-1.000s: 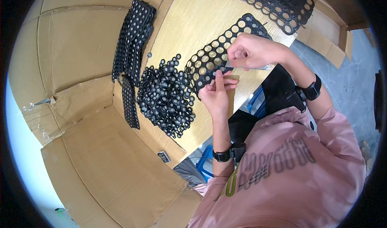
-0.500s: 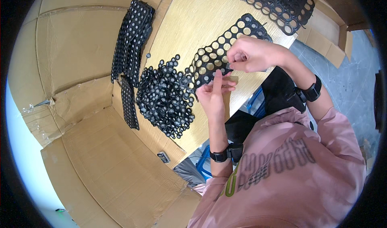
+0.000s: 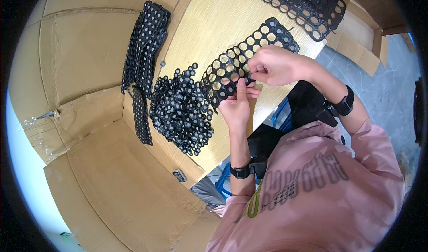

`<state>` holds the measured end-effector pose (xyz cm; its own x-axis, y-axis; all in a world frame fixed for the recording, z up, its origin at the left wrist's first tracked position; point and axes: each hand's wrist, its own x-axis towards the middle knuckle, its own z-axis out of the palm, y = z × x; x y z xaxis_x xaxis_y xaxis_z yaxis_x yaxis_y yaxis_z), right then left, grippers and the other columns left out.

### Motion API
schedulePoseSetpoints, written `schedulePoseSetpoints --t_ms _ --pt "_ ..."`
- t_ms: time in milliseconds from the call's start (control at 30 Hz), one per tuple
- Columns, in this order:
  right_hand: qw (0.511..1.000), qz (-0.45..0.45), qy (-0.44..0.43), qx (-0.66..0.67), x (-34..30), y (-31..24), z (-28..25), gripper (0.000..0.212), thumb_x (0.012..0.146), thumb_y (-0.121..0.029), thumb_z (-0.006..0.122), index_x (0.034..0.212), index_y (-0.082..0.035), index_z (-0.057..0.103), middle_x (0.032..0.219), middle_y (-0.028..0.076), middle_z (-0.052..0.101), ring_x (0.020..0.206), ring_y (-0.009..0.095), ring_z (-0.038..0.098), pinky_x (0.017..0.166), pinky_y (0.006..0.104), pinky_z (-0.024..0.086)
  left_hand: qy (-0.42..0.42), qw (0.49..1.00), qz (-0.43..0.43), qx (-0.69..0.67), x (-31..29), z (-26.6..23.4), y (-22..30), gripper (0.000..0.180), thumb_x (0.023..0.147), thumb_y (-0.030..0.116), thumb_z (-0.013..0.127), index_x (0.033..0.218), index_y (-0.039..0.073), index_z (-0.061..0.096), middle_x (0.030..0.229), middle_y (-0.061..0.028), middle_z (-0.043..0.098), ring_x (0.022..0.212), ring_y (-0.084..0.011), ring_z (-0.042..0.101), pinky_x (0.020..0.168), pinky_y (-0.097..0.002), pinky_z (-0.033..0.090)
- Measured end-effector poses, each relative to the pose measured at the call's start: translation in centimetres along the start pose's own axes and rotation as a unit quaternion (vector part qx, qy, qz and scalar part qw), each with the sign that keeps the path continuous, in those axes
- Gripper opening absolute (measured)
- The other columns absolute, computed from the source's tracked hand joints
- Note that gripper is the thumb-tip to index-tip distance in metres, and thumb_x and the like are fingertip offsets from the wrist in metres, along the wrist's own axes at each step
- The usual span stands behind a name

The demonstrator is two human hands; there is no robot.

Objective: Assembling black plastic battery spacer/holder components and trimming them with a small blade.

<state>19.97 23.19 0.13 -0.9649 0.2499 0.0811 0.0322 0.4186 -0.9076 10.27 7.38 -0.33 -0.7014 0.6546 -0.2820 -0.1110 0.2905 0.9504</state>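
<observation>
A black perforated sheet (image 3: 244, 52) with rows of round holes lies over the table in front of me; a few holes at its far end hold grey discs. My left hand (image 3: 237, 107) grips its near edge, thumb on top and fingers beneath. Close to that thumb, my right hand (image 3: 275, 65) is closed in a pinch at the same edge. What its fingertips hold is too small to make out. Left of the sheet, touching its end, spreads a pile of small black rings with grey centres (image 3: 183, 111).
Stacked black sheets with grey discs (image 3: 147, 42) lean at the left, above a narrower strip (image 3: 141, 114). More holed black sheets (image 3: 307, 4) lie at the table's far right. A large cardboard box (image 3: 120, 180) borders the table (image 3: 196, 24); a smaller carton (image 3: 356, 33) stands right.
My right hand has shifted slightly down and left, closer to my left thumb. The sheet's left end has moved a little left toward the pile. My left hand keeps its grip.
</observation>
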Motion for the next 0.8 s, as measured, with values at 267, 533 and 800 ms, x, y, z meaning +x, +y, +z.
schedulePoseSetpoints --t_ms 267,533,800 --pt "0.999 -0.011 0.025 -0.029 0.2 0.2 0.6 0.019 0.071 -0.002 0.059 0.058 0.000 0.046 0.048 0.014 0.043 0.045 0.030 0.043 0.047 0.0398 0.032 -0.016 1.000 0.000 0.006 -0.1 0.1 0.8 0.021 0.097 0.010 0.054 0.097 -0.011 0.060 0.084 -0.0184 0.068 0.066 -0.0198 0.067 0.060 -0.0303 0.058" --pt "1.000 -0.005 -0.026 0.004 0.3 0.1 -0.5 0.021 0.078 -0.003 0.061 0.062 0.001 0.050 0.047 0.011 0.046 0.045 0.024 0.052 0.046 0.0348 0.035 0.011 0.999 -0.029 -0.016 0.0 -0.4 0.7 0.026 0.097 0.013 0.055 0.096 -0.012 0.061 0.086 -0.0198 0.069 0.068 -0.0196 0.068 0.063 -0.0294 0.058" --pt "0.981 0.063 0.009 0.182 -0.8 0.3 -1.7 0.017 0.090 -0.013 0.062 0.078 0.000 0.061 0.053 -0.002 0.051 0.048 0.005 0.049 0.046 0.0228 0.037 0.025 0.999 -0.047 0.001 -0.9 -0.4 1.4 0.033 0.097 0.020 0.056 0.092 -0.012 0.063 0.086 -0.0189 0.069 0.073 -0.0197 0.069 0.067 -0.0281 0.058"
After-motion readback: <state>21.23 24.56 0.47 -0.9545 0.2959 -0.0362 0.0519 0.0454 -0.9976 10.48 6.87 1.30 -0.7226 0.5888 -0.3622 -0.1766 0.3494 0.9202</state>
